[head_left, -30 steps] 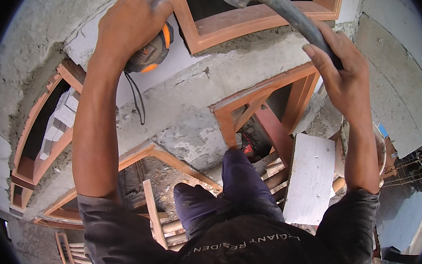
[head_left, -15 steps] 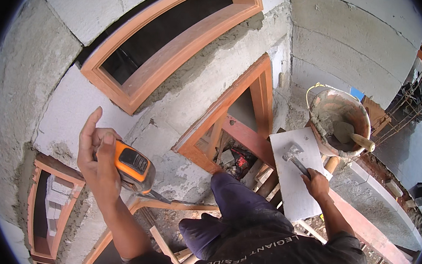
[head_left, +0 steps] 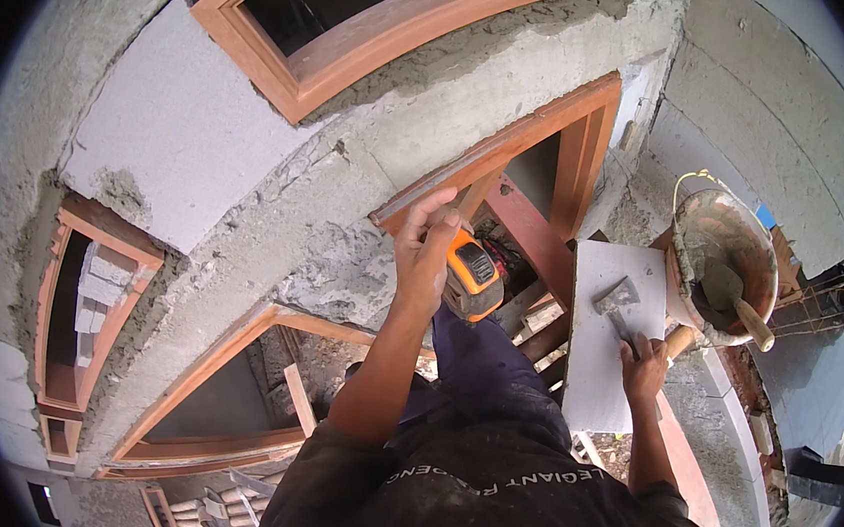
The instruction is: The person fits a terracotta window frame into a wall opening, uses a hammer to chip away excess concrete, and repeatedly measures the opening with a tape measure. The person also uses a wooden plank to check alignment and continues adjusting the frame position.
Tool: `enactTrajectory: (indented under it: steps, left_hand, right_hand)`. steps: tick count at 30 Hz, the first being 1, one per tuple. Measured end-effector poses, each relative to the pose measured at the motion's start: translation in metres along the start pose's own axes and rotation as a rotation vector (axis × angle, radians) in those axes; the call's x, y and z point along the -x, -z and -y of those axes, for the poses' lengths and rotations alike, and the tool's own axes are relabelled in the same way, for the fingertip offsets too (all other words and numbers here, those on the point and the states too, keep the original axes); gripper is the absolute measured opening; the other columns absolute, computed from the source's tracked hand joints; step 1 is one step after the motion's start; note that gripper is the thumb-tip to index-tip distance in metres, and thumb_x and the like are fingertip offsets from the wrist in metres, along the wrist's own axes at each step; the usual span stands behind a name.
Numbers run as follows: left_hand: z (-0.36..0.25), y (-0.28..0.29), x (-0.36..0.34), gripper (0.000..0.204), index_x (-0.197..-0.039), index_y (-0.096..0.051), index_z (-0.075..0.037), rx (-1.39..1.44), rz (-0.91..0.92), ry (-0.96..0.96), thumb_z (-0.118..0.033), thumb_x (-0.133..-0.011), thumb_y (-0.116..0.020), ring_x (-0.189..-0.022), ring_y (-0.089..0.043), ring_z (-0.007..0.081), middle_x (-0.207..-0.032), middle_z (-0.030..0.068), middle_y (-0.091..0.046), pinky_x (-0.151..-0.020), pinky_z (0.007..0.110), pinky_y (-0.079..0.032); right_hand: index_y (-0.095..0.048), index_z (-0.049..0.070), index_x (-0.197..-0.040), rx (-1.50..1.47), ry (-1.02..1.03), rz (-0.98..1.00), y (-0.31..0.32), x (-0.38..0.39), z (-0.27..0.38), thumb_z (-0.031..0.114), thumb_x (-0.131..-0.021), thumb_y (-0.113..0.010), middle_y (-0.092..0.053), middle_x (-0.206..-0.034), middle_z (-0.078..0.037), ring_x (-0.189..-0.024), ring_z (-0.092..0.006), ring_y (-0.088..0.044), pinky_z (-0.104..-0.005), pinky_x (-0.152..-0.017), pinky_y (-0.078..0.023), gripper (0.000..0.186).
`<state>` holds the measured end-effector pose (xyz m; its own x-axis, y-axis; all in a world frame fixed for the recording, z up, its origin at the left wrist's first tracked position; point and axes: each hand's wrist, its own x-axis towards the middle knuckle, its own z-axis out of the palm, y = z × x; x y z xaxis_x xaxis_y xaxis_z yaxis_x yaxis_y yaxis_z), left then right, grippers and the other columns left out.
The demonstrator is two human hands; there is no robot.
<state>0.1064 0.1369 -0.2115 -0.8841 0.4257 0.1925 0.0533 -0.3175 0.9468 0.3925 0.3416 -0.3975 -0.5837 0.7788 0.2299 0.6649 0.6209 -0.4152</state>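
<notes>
An orange and black tape measure (head_left: 476, 273) sits in my left hand (head_left: 424, 259), which is raised in front of the wall with thumb and fingers closed around the case. No drawn-out tape shows. My right hand (head_left: 644, 368) grips the dark handle of a small hatchet-like tool (head_left: 619, 297). Its grey, flared metal head lies over a pale flat block (head_left: 587, 383) at my right. Right beside the block stands a mortar-smeared bucket (head_left: 689, 257), and a trowel (head_left: 724, 287) with a wooden handle rests in it.
Orange-brown wooden frames (head_left: 302, 82) are set into the block wall (head_left: 178, 132); another frame (head_left: 104, 221) is at the left. A reddish plank (head_left: 535, 235) passes through the middle opening. Steel rods (head_left: 825, 299) stick out at the far right. Poles and timber lie below.
My left hand has come right and inward with the tape measure, now above my leg. My right hand still holds the tool over the block. The whole view has shifted.
</notes>
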Motion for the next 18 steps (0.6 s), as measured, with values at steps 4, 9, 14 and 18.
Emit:
enactTrajectory:
  steps: [4,9,14,18]
  left_hand:
    - [0.03,0.016,0.019,0.058,-0.137,-0.037,-0.004,0.169,0.187,0.215,-0.021,-0.088,-0.062,-0.078,-0.059,0.0138,-0.086,0.0092,-0.062,-0.069,0.028,-0.049]
    - [0.057,0.035,0.043,0.091,-0.148,-0.017,-0.003,0.043,0.316,0.292,-0.025,-0.08,-0.073,-0.094,-0.06,0.0163,-0.101,0.0122,-0.062,-0.086,0.032,-0.047]
    - [0.06,0.064,0.046,0.107,-0.149,-0.011,-0.005,-0.199,0.319,0.332,-0.029,-0.071,-0.08,-0.1,-0.06,0.0204,-0.109,0.0185,-0.06,-0.089,0.033,-0.047]
    - [0.054,0.065,0.054,0.107,-0.148,-0.014,-0.002,-0.199,0.38,0.261,-0.029,-0.07,-0.082,-0.097,-0.06,0.0191,-0.107,0.0163,-0.061,-0.087,0.031,-0.048]
  right_hand:
    - [-0.064,0.0,-0.11,-0.757,0.158,0.169,0.016,-0.045,0.091,0.022,-0.089,-0.064,-0.059,-0.094,-0.013,-0.089,-0.0225,-0.057,-0.0334,-0.082,-0.045,0.03]
    - [-0.062,0.001,-0.118,-0.974,0.479,0.739,0.021,-0.077,0.215,0.017,-0.09,-0.06,-0.056,-0.099,-0.011,-0.09,-0.018,-0.056,-0.0289,-0.082,-0.045,0.032]
    - [-0.06,0.004,-0.119,-0.824,0.725,1.05,0.0,-0.103,0.241,0.013,-0.086,-0.064,-0.057,-0.098,-0.009,-0.088,-0.0172,-0.058,-0.028,-0.078,-0.047,0.035]
    - [-0.059,0.004,-0.106,-0.695,0.731,1.256,0.008,-0.114,0.259,0.009,-0.083,-0.066,-0.058,-0.093,-0.005,-0.082,-0.014,-0.057,-0.0271,-0.071,-0.047,0.025]
